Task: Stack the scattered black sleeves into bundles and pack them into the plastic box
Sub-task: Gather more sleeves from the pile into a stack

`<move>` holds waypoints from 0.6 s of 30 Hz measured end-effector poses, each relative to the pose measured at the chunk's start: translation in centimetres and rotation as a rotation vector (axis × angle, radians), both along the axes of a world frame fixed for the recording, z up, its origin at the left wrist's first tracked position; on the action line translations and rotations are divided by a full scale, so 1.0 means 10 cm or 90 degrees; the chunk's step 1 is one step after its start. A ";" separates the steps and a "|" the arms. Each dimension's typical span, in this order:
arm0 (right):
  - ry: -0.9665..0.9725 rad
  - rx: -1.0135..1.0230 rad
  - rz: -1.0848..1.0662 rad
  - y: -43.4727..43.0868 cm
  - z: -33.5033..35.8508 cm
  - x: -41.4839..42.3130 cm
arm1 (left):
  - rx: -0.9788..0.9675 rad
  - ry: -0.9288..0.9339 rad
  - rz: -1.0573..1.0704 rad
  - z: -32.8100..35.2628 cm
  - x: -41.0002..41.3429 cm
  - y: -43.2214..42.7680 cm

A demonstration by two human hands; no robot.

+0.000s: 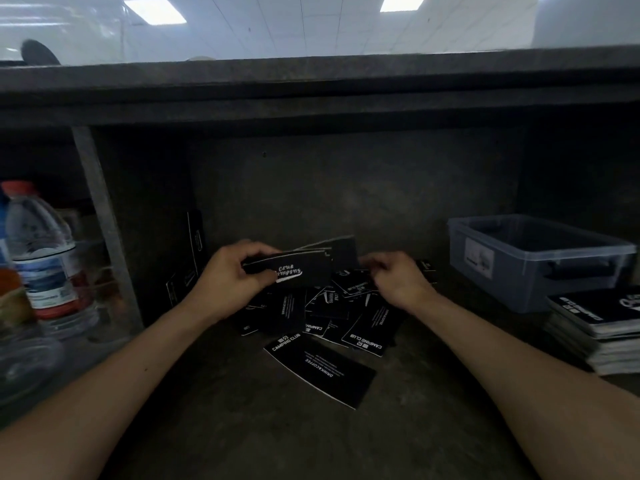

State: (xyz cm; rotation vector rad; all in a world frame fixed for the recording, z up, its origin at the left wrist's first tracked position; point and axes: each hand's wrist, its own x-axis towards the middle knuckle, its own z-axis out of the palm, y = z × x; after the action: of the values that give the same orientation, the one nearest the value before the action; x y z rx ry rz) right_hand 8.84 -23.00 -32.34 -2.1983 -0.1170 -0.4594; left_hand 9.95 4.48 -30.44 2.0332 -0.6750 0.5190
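Several black sleeves with white print lie scattered in a heap [322, 323] on the dark shelf floor in front of me. My left hand [232, 275] grips a small bundle of black sleeves [294, 270] by its left end, held above the heap. My right hand [394, 277] reaches into the back of the heap with fingers curled round the edge of a sleeve [346, 252] that stands tilted up. The plastic box [540, 261], blue-grey and translucent, stands at the right, apart from both hands.
A finished stack of sleeves [595, 327] lies at the right edge, in front of the box. Two more sleeves [194, 244] lean against the left wall. Water bottles [41, 251] stand at the far left behind a metal post [107, 230]. A low counter overhangs above.
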 end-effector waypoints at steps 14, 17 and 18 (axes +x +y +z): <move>0.069 -0.313 -0.049 -0.17 -0.06 0.04 | 0.049 0.085 -0.023 -0.06 -0.03 -0.02; 0.125 -0.293 -0.023 -0.20 -0.11 0.09 | 0.025 0.076 0.000 -0.06 -0.02 -0.02; 0.137 -0.295 -0.045 -0.23 -0.11 0.11 | 0.026 0.080 0.000 -0.06 -0.01 -0.01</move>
State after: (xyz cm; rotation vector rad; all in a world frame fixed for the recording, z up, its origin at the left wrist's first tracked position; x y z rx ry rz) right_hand 9.90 -25.29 -33.43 -2.6985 -0.0300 -0.2458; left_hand 9.84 4.33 -31.05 2.0840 -0.6138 0.3757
